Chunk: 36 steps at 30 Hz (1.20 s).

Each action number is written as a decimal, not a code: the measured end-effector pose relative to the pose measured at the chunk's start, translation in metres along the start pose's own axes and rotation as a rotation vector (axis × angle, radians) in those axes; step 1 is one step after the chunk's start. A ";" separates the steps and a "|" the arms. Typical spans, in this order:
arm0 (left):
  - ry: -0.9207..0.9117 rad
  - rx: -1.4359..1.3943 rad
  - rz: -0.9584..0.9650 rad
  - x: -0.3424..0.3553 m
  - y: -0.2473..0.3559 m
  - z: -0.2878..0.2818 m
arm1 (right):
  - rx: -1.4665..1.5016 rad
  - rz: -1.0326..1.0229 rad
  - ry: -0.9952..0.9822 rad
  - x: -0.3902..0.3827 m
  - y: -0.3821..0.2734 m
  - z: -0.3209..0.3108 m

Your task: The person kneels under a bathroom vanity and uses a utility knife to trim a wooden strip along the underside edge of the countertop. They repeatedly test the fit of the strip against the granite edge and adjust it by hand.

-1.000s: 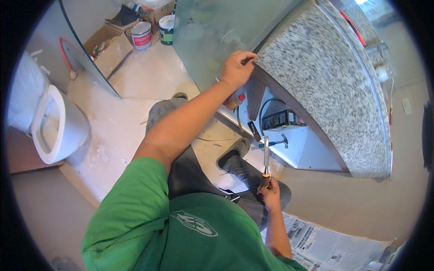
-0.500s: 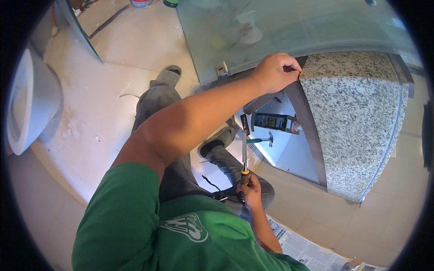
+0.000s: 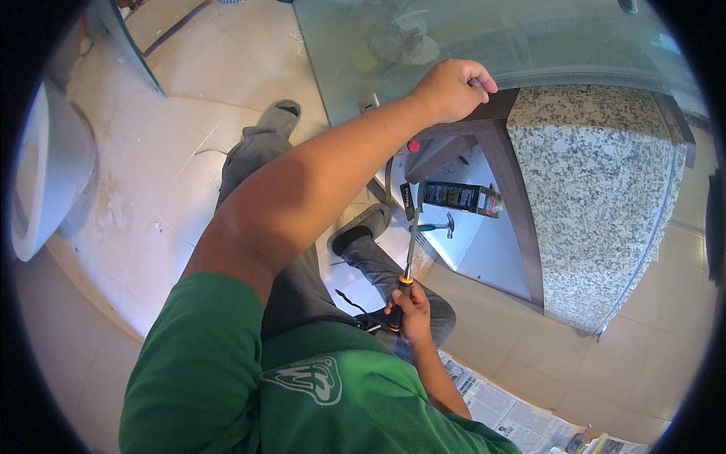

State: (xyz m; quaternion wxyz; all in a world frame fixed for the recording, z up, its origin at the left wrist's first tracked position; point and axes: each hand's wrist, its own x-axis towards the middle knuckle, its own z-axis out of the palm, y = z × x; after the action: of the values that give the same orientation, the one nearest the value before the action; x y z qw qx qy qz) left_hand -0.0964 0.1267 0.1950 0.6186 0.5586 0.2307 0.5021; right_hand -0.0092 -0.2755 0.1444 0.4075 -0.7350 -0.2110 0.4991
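Note:
My right hand [image 3: 411,314] is wrapped around the dark, orange-ringed handle of a chisel [image 3: 413,242], whose long metal blade points up. My left hand [image 3: 454,91] is over the upper corner of a dark wooden frame [image 3: 505,163], fingers curled and pressed together; whatever is between them is too small to make out. Inside the frame's white-lined opening lie a claw hammer [image 3: 437,226] with a green-and-dark handle, a black box [image 3: 459,197] and a narrow black packet [image 3: 408,200]. A small red round thing [image 3: 414,145] shows beneath my left forearm.
A speckled granite slab [image 3: 590,204] adjoins the frame on the right. Behind stands a glass panel [image 3: 454,38] with metal fittings. A white toilet [image 3: 45,170] is at far left, near another glass edge [image 3: 136,53]. Newspapers [image 3: 514,408] cover tiled floor at lower right.
My left hand has lifted from the frame's corner and moved slightly up and left. The chisel in my right hand has tilted a little and shifted slightly left. The view has shifted slightly.

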 end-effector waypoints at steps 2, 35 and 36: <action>-0.036 -0.007 0.000 -0.002 0.003 -0.001 | 0.008 0.018 0.030 -0.004 0.000 0.000; -0.138 0.101 0.113 -0.013 0.005 0.008 | 0.004 -0.019 -0.058 0.004 0.000 0.005; -0.119 0.090 0.103 -0.014 0.003 0.009 | 0.007 -0.023 -0.059 0.002 -0.002 0.008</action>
State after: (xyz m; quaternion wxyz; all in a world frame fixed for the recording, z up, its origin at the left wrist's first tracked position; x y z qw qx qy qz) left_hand -0.0958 0.1098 0.1963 0.5788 0.6259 0.1868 0.4882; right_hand -0.0153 -0.2697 0.1438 0.4095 -0.7160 -0.2297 0.5167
